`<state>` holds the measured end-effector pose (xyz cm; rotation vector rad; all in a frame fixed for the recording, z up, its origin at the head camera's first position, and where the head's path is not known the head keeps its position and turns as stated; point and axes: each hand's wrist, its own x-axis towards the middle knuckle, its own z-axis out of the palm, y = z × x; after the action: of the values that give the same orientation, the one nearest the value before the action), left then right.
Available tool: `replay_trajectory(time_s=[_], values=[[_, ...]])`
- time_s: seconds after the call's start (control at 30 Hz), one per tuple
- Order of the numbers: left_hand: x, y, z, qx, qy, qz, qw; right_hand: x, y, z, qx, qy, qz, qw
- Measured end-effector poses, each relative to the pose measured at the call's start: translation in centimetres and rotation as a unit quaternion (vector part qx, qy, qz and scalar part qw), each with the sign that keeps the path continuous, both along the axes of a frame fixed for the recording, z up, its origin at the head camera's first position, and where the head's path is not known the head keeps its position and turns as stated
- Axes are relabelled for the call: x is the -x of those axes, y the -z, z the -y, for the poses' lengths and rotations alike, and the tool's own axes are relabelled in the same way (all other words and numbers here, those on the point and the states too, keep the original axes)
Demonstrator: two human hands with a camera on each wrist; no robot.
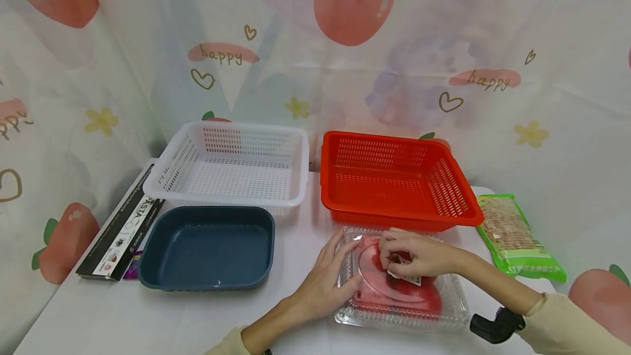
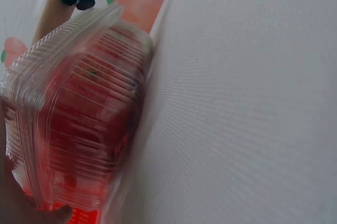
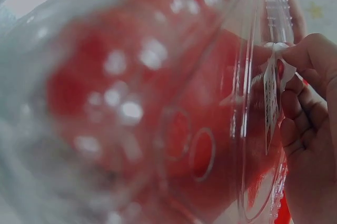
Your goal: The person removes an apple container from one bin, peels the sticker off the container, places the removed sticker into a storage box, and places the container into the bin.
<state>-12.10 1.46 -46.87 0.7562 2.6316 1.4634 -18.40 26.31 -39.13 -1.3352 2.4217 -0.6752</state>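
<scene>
A clear plastic box (image 1: 394, 319) with ridged sides and a lid holds red contents that look like cut watermelon (image 2: 92, 108). My left hand (image 1: 322, 278) rests along the box's left side, fingers spread and fairly straight on the lid. Over the lid, my right hand (image 1: 409, 251) pinches a crumpled white printed label (image 3: 271, 103) between thumb and fingers. Part of that label (image 1: 413, 278) shows below the fingers in the head view, and it stands up from the lid in the right wrist view.
Behind the box stands a red basket (image 1: 394, 218), with a white basket (image 1: 227, 201) to its left. A dark blue tub (image 1: 207, 281) sits at front left, beside a black pasta box (image 1: 120, 223) and a purple packet (image 1: 132, 267). A green-edged bag (image 1: 517, 234) lies right.
</scene>
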Motion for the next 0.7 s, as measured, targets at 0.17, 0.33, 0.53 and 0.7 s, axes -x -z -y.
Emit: replay_trajectory(time_s=[0.17,0.33,0.53,0.7], values=[[0.01,0.01,-0.02,0.001,0.0,0.0,1.0,0.1,0.08,-0.08,0.003,-0.002,0.005,1.0],[-0.01,0.01,0.01,0.001,0.0,-0.001,1.0,0.11,0.08,-0.16,0.002,0.0,0.006,1.0],[-0.05,0.04,0.04,0.002,0.001,-0.002,1.0,0.01,0.07,-0.31,0.005,0.006,0.016,1.0],[-0.07,0.04,0.03,0.001,0.001,-0.005,1.0,-0.02,0.02,-0.45,0.01,0.01,0.027,1.0]])
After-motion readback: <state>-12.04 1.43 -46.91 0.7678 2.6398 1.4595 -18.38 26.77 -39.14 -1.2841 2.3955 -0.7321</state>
